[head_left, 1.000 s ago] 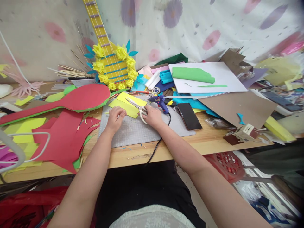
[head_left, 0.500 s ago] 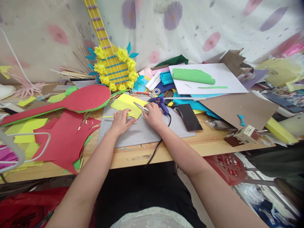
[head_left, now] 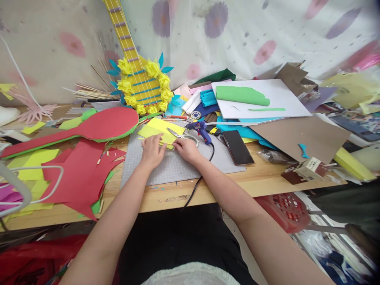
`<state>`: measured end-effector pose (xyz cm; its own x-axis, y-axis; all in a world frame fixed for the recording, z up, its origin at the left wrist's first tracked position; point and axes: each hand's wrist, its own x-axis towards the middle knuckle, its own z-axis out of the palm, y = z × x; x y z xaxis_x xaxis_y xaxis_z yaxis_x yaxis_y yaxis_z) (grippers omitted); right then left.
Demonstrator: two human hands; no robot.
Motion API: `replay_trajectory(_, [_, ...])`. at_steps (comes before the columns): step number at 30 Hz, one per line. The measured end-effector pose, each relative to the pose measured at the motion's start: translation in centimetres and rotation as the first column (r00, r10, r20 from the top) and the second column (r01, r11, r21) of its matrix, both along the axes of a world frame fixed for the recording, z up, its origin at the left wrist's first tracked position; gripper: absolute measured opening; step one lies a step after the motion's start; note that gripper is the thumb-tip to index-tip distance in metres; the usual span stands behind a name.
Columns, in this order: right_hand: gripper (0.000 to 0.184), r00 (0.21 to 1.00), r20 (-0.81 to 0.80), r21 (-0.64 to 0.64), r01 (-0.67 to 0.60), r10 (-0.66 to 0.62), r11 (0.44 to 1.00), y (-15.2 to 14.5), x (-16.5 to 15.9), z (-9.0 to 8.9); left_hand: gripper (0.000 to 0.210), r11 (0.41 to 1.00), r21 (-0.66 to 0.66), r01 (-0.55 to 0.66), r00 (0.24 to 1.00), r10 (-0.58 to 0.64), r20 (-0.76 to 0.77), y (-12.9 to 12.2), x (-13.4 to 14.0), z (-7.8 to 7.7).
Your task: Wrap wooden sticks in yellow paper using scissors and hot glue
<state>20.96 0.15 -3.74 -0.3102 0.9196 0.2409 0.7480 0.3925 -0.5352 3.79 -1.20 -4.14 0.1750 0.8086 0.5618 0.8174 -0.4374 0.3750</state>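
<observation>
A thin yellow paper strip (head_left: 168,145) stretches between my two hands, low over the grey cutting mat (head_left: 178,168). My left hand (head_left: 152,151) has its fingers over the strip and its thumb near it; the fingers hide part of the grip. The other end lies between the thumb and fingertips of my right hand (head_left: 187,150), which are closed. Scissors (head_left: 190,137) lie just beyond my right hand, blades pointing left over yellow paper sheets (head_left: 164,126). To their right rests a blue glue gun (head_left: 202,130) with a black cord.
A yellow toy guitar (head_left: 145,89) with paper flowers leans on the back wall. Red guitar-shaped board (head_left: 109,122) and red sheets (head_left: 77,170) lie left. Right are a phone (head_left: 238,147), a white board (head_left: 285,97) with green paper (head_left: 240,95), brown cardboard (head_left: 299,134) and a small box (head_left: 308,169).
My right hand has let go of the scissors, moved slightly down and left, and taken the end of the yellow strip. My left hand has shifted slightly right along it.
</observation>
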Motion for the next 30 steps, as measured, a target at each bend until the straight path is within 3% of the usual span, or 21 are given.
replay_trajectory(1, [0.021,0.999,-0.001,-0.002,0.034,-0.034,0.999,0.1,0.1,0.1,0.025,0.995,0.045,-0.089,0.991,0.084,0.102,0.2,-0.5,0.1])
replay_trajectory(3, [0.021,0.997,-0.012,-0.009,0.075,-0.075,0.997,0.3,0.4,0.2,0.021,0.952,0.054,-0.3,0.904,0.266,0.334,0.6,-1.6,0.1])
replay_trajectory(6, [0.021,0.996,-0.043,-0.023,0.077,-0.078,0.997,0.3,0.6,0.2,0.019,0.933,-0.097,-0.348,0.786,0.346,0.511,1.2,-2.6,-0.2])
replay_trajectory(8, [0.021,0.995,-0.071,-0.027,0.073,-0.075,0.997,0.3,0.5,0.2,0.024,0.941,-0.23,-0.248,0.718,0.338,0.608,1.4,-2.3,-0.4])
replay_trajectory(11, [0.023,0.992,-0.102,-0.022,0.068,-0.069,0.997,0.2,0.2,0.2,0.023,0.923,-0.384,0.035,0.53,0.309,0.79,1.2,-0.8,-0.5])
replay_trajectory(13, [0.023,0.994,-0.092,-0.027,0.049,-0.051,0.998,0.1,0.1,0.1,0.021,0.89,-0.383,0.249,0.402,0.264,0.877,1.0,0.4,-0.3])
replay_trajectory(15, [0.023,0.998,-0.057,-0.047,0.026,-0.029,0.999,0.0,0.0,0.1,0.022,0.856,-0.361,0.369,0.315,0.251,0.915,0.7,1.1,0.0])
replay_trajectory(19, [0.03,1.0,-0.017,-0.055,-0.012,0.011,0.998,-0.1,-0.1,0.1,0.019,0.868,-0.374,0.326,0.303,0.279,0.911,0.7,1.2,0.0])
replay_trajectory(24, [0.024,0.999,-0.005,0.018,-0.05,0.05,0.999,-0.3,-0.4,-0.2,0.019,0.9,-0.365,0.24,0.314,0.283,0.906,1.1,0.9,-0.5])
replay_trajectory(30, [0.023,0.998,0.055,0.082,-0.018,0.014,0.996,-0.3,-0.7,-0.6,0.029,0.878,-0.369,0.304,0.307,0.276,0.911,0.8,1.0,-0.2])
